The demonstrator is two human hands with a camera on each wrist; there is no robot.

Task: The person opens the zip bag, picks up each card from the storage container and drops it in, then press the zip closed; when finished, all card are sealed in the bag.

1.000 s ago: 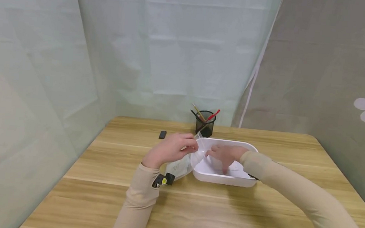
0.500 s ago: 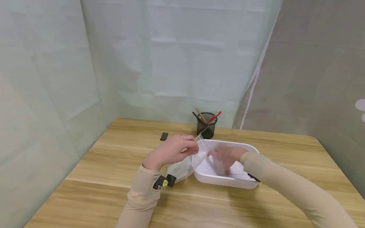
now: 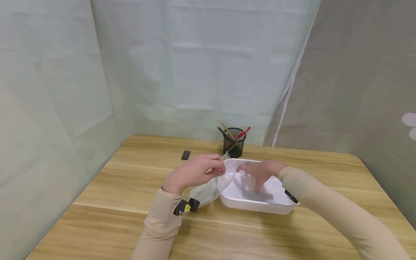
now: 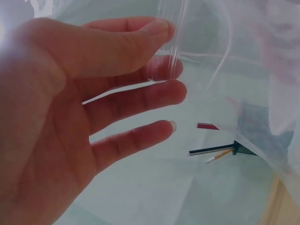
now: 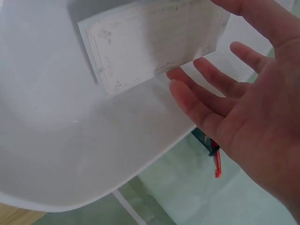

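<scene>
Near the far-left part of the wooden surface (image 3: 118, 221), a small black object (image 3: 185, 155) is lying flat, well apart from your hands. Just to its right, your left hand (image 3: 194, 173) is hovering above the middle of the surface, and its fingers (image 4: 154, 70) are pinching the upper edge of a clear plastic bag (image 3: 208, 190): the thumb is pressing the thin film against the index finger, while the other fingers are lying nearly straight below it. The bag is hanging from that pinch and sagging down toward the surface, its lower part sitting just beside the left wall of the white tub (image 3: 257, 204). A dark wrist-worn device (image 3: 185, 206) with a yellow spot is showing under your left sleeve.

Farther right, the white tub is resting on the surface about midway between the near and far edges, a little right of centre. Your right hand (image 3: 261, 172) is reaching into it from the right, with its fingers (image 5: 201, 101) released and spread, gripping nothing. A flat pale card or packet (image 5: 150, 42) is lying inside the tub just beside those fingertips; whether they are touching it, you cannot tell from these views.

Behind the tub, near the far edge of the surface, a black mesh pen cup (image 3: 234, 142) is standing upright with a red pen (image 3: 243, 132) and other pens leaning out of it.
</scene>
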